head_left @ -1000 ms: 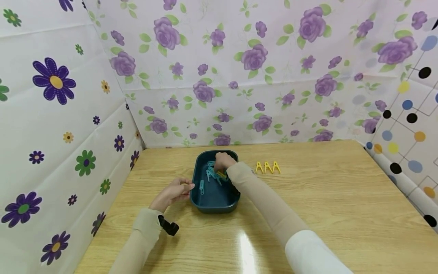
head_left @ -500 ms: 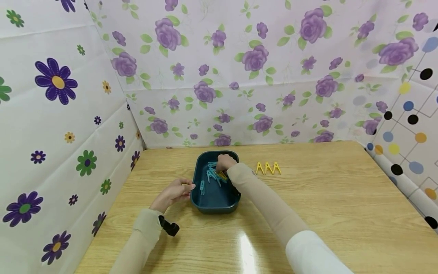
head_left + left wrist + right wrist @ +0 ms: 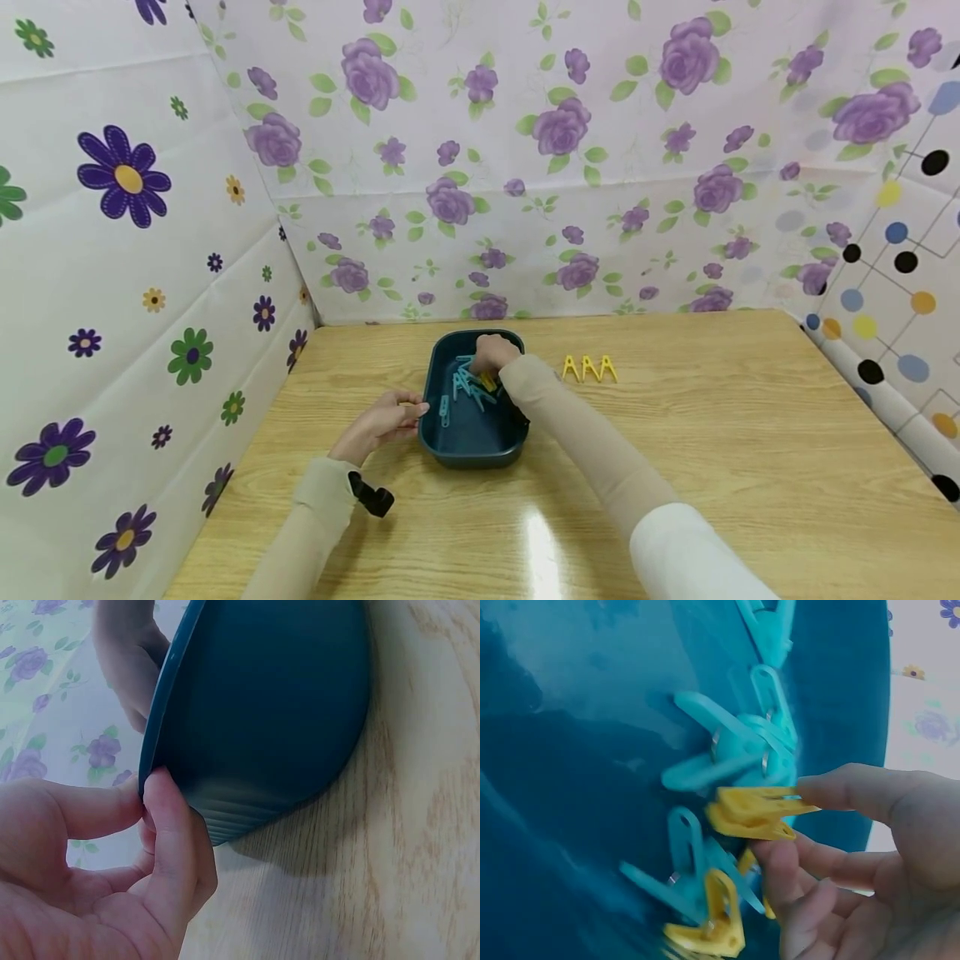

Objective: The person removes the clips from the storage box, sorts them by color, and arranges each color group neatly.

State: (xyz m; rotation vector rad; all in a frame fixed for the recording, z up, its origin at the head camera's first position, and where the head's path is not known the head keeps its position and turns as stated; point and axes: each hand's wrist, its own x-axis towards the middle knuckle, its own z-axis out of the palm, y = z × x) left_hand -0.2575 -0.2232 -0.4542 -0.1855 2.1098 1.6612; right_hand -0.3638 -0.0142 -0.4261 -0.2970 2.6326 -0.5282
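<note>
A dark teal plastic basin (image 3: 472,440) stands on the table with several light blue clothespins (image 3: 754,746) and some yellow ones inside. My left hand (image 3: 382,422) is at its left side; in the left wrist view the thumb and forefinger pinch the basin's rim (image 3: 171,667). My right hand (image 3: 492,354) reaches into the far part of the basin. Between its thumb and fingers it pinches a yellow clothespin (image 3: 750,812), slightly blurred, over the blue ones. Another yellow clothespin (image 3: 718,919) lies below it in the right wrist view, beside a blue clothespin (image 3: 686,855).
Right of the basin, 3 yellow clothespins (image 3: 589,368) stand in a row on the wooden table (image 3: 720,450). A flowered cloth (image 3: 450,200) hangs behind the table, and more patterned cloth closes off the left and right sides.
Inside the basin the right hand has shifted slightly among the clothespins, and a yellow one shows at its fingers. The left hand stays at the rim.
</note>
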